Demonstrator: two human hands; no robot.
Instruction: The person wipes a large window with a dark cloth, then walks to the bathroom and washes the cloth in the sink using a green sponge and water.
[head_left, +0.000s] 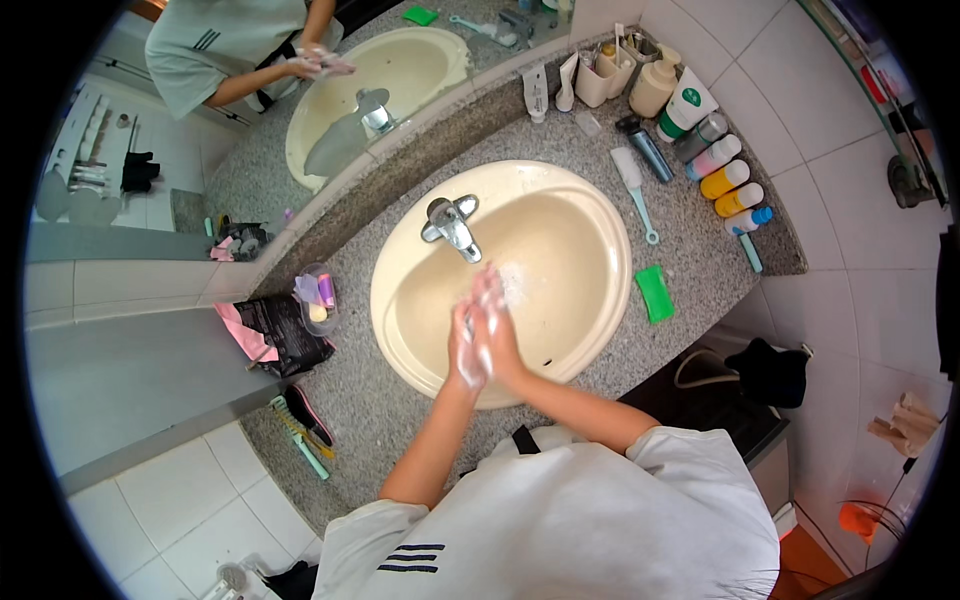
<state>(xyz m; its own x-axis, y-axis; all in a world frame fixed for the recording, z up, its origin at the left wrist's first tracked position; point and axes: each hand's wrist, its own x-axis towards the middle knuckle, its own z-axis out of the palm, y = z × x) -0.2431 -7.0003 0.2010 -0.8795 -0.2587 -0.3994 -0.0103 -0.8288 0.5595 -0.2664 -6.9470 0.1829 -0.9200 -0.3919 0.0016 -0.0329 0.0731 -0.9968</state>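
My left hand (466, 345) and my right hand (500, 326) are pressed together over the cream oval sink basin (570, 292). White lather coats both, most thickly along the left wrist and between the palms. Their fingertips point toward the chrome single-lever faucet (452, 225) and sit just below its spout. No running water can be made out, but a patch of foam or wet glare (512, 281) shows in the bowl beside the fingers. Blur hides how the fingers lie against each other, and nothing held is visible between the palms.
Right of the basin lie a green sponge (655, 294), a white-bristled brush (635, 195) and an electric shaver (645, 148). A pump bottle (655, 82) and several bottles line the wall. A black-and-pink bag (281, 337), plastic tub (320, 304) and combs (300, 439) sit left. A mirror (247, 150) runs behind.
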